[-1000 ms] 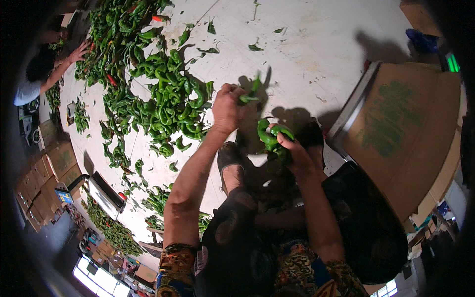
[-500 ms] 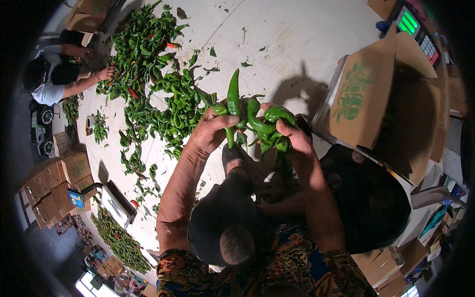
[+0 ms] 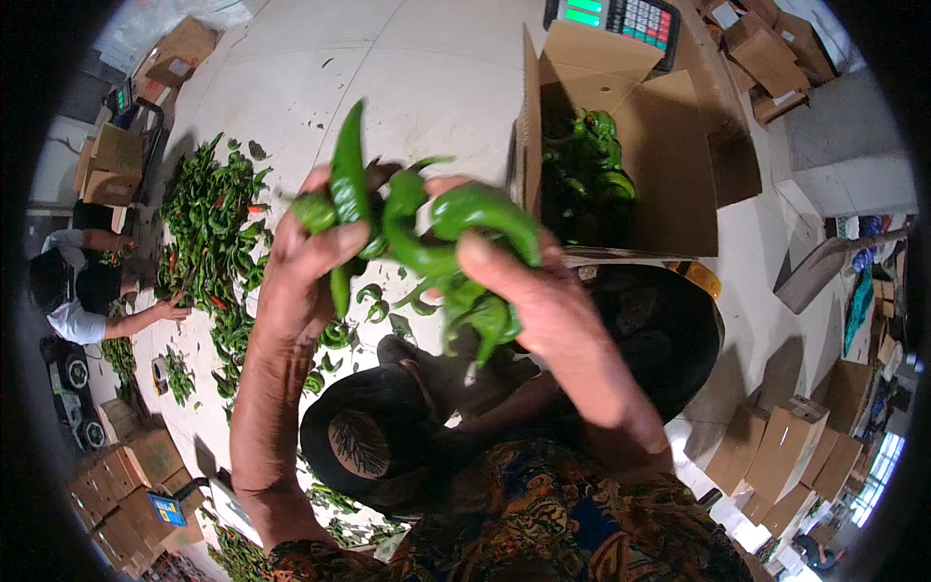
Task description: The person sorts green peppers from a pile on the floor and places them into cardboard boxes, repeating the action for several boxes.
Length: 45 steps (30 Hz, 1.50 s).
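Both my hands hold a bunch of long green peppers point(image 3: 415, 231) up in front of me, above my knees. My left hand point(image 3: 299, 254) is closed on its left side, thumb across the peppers; one long pepper point(image 3: 349, 160) points upward there. Around the right side curls my right hand point(image 3: 543, 301), its thumb pressed on a curved pepper point(image 3: 485, 209). The fingers behind the bunch are mostly hidden. Just beyond my right hand stands an open cardboard box point(image 3: 669, 160) with green peppers point(image 3: 587, 170) inside, its flaps up.
A heap of green peppers point(image 3: 208, 223) with a few red ones spreads over the floor at left. A co-worker point(image 3: 78, 315) reaches into it. A scale display with keypad point(image 3: 621, 21) stands behind the box. Stacked cartons point(image 3: 131, 475) are at lower left, more cartons point(image 3: 786, 461) at right.
My view has swung right, so the box's inside with its peppers shows. My hands have carried the bunch toward the box; it still sits between them.
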Motion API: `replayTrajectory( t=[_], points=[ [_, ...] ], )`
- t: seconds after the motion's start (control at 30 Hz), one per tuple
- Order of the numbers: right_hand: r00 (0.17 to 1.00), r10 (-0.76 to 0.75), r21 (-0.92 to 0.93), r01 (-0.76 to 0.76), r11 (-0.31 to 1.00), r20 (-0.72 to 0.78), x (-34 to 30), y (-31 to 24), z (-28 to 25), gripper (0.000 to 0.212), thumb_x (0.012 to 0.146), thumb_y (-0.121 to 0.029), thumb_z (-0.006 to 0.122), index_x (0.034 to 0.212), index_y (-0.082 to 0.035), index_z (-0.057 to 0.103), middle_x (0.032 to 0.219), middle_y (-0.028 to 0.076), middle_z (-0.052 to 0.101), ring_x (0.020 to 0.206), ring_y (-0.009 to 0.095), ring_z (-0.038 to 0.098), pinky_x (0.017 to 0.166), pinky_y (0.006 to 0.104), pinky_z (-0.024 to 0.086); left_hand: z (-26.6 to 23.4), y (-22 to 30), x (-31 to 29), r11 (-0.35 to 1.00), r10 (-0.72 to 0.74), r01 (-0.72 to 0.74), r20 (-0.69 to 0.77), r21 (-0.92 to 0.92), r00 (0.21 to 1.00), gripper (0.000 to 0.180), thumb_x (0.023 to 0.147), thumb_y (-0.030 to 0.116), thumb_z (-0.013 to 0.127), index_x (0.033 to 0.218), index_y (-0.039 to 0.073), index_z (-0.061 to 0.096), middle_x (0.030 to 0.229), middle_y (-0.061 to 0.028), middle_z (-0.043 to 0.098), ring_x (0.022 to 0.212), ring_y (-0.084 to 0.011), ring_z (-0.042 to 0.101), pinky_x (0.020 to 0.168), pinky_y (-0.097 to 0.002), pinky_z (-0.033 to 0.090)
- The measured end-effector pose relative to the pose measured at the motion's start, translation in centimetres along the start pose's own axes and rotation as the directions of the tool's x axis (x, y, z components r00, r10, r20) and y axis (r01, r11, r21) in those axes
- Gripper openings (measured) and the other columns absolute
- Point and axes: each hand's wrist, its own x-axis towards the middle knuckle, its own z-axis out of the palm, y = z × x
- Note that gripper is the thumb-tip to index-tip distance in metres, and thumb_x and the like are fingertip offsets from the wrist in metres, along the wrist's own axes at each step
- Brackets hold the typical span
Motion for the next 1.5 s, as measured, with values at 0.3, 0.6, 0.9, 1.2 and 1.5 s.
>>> replayTrajectory(
  t=[0.3,0.6,0.9,1.2,1.5],
  points=[
    [0.938,-0.279,-0.689,0.064,0.722,-0.206,-1.7,-11.3,-7.1,0.055,0.086,-0.032,0.068,0.132,-0.006,0.051,0.116,0.010,0.061,0.104,0.017,0.059,0.088,0.0311,0.049,10.8,-0.5,8.3,0.884,-0.103,-0.018,0.231,0.468,0.967,0.070,0.087,0.038,0.065,0.137,-0.004,0.039,0.129,-0.0206,0.050,0.126,-0.0264,0.042,0.108,-0.0363,0.032],
    [0.941,-0.034,-0.782,-0.259,0.567,-0.336,-1.6,-7.8,-16.9,0.043,0.092,-0.021,0.059,0.131,-0.005,0.052,0.122,0.014,0.061,0.110,0.019,0.058,0.090,0.0327,0.048,5.7,-2.5,9.9,0.797,-0.046,-0.220,0.419,0.563,0.907,0.040,0.092,0.025,0.060,0.123,0.000,0.056,0.110,-0.0138,0.065,0.096,-0.0208,0.064,0.083,-0.0336,0.052],
    [0.970,-0.142,-0.841,-0.094,0.532,-0.199,-3.3,-6.2,-2.4,0.027,0.092,-0.011,0.059,0.118,-0.004,0.060,0.106,0.007,0.065,0.098,0.018,0.061,0.085,0.0326,0.050,-15.2,-11.3,-2.3,0.953,-0.272,0.301,-0.328,0.039,0.905,0.031,0.088,0.020,0.064,0.113,0.004,0.062,0.098,-0.0092,0.067,0.089,-0.0182,0.065,0.081,-0.0305,0.051],
    [0.861,0.492,-0.513,-0.485,0.709,-0.134,0.2,21.5,-7.7,0.029,0.089,-0.018,0.063,0.114,-0.004,0.062,0.094,0.007,0.066,0.083,0.012,0.059,0.071,0.0257,0.047,-18.2,-32.2,-19.9,0.810,-0.585,0.463,-0.438,-0.360,0.682,0.030,0.087,0.013,0.064,0.112,-0.003,0.059,0.090,-0.0092,0.065,0.078,-0.0151,0.063,0.069,-0.0280,0.051],
    [0.843,0.384,-0.776,-0.514,0.366,-0.377,0.5,34.1,-13.9,0.038,0.082,-0.021,0.066,0.112,0.001,0.060,0.100,0.015,0.067,0.080,0.026,0.066,0.070,0.0364,0.051,-16.9,-35.9,-17.8,0.656,-0.012,0.474,-0.620,0.587,0.784,0.026,0.081,0.003,0.061,0.106,0.002,0.064,0.095,-0.0173,0.067,0.084,-0.0292,0.066,0.073,-0.0347,0.053]
  ],
)
